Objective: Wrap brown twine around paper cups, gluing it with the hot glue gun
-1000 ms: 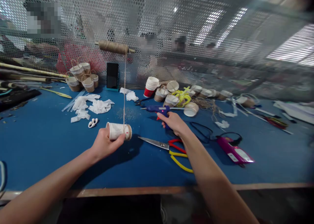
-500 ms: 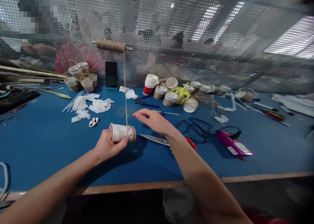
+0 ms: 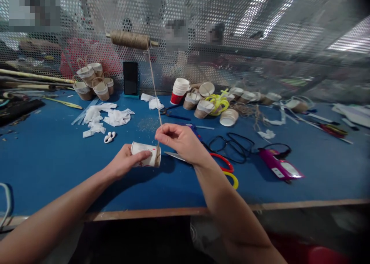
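Observation:
My left hand [image 3: 123, 164] grips a white paper cup [image 3: 143, 158] lying on its side above the blue table [image 3: 52, 163], its base ringed with jute twine. My right hand [image 3: 180, 142] pinches the twine strand [image 3: 154, 88] just above the cup's base. The strand runs up taut to a twine spool [image 3: 130, 39] on a rod against the perforated metal screen. Scissors with red and yellow handles [image 3: 222, 167] lie under my right wrist, and the blue glue gun [image 3: 195, 130] is mostly hidden behind my right hand.
Twine-wrapped cup baskets [image 3: 92, 81] stand back left beside a black phone [image 3: 130, 78]. White lace scraps [image 3: 106, 117], stacked cups [image 3: 179, 90], more wrapped cups [image 3: 202, 108], black cables [image 3: 231, 142] and a purple device [image 3: 279, 167] lie on the table. People sit behind the screen.
My right hand let go of the glue gun, swung left and pinched the twine at the cup. The cup stayed in my left hand, tilting lower.

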### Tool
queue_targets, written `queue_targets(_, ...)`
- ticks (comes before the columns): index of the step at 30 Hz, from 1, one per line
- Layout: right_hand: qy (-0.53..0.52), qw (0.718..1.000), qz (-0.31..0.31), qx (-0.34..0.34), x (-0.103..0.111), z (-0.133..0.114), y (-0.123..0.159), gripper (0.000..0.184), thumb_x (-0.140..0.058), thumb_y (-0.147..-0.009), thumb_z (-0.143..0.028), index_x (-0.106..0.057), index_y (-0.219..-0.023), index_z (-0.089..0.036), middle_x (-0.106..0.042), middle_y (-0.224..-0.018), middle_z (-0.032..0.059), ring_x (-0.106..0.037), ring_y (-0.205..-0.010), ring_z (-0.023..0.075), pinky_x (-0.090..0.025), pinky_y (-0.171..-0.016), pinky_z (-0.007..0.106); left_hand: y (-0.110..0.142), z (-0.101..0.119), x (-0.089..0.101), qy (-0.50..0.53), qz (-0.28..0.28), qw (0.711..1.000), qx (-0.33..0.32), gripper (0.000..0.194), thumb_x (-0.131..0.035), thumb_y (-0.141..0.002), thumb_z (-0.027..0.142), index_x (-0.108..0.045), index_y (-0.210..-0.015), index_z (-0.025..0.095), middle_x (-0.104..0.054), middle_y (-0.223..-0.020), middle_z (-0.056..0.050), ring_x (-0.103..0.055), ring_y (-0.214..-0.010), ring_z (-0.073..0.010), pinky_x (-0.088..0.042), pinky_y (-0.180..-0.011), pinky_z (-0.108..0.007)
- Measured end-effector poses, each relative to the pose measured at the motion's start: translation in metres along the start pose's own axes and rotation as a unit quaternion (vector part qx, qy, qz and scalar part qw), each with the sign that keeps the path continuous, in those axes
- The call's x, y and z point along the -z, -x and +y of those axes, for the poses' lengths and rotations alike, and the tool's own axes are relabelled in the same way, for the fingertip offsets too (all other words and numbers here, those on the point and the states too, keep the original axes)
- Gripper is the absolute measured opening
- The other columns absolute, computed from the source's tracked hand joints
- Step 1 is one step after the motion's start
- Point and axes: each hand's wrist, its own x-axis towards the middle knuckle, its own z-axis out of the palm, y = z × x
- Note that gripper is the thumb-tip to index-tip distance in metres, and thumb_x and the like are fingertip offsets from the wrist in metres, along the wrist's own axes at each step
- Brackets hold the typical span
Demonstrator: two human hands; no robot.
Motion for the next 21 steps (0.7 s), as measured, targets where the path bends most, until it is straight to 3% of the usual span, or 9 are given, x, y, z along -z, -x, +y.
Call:
queue_targets(14,0.049,0.998,0.019,-0.032,-0.0037,0.0055,-0.0034,0.018,-0.057,-0.074,-0.032,-0.056,-0.069,-0.015,-0.057,-0.066,0.0001,-0.050,-0.061,0.0104,-0.040,-0.061,0.025,0.0059,0.0001,-0.0009,-0.033,-0.002,0.999,-0.005,0.020,-0.067,-0.063,0.030,-0.067,-0.069,0.012,-0.060,-0.056,0.000,-0.047,-0.048,-0.0075,-0.039,-0.049,-0.019)
queue_targets(21,0.056,0.995,0.013,-0.077,-0.0058,0.0046,-0.0021,0.019,-0.057,-0.074,-0.031,-0.057,-0.070,-0.013,-0.056,-0.064,-0.0005,-0.046,-0.056,0.0085,-0.037,-0.055,0.023,0.0091,-0.0001,0.0003,-0.055,-0.013,0.997,-0.051,0.020,-0.066,-0.066,0.029,-0.068,-0.074,0.012,-0.062,-0.062,-0.001,-0.048,-0.052,-0.0082,-0.041,-0.052,-0.019)
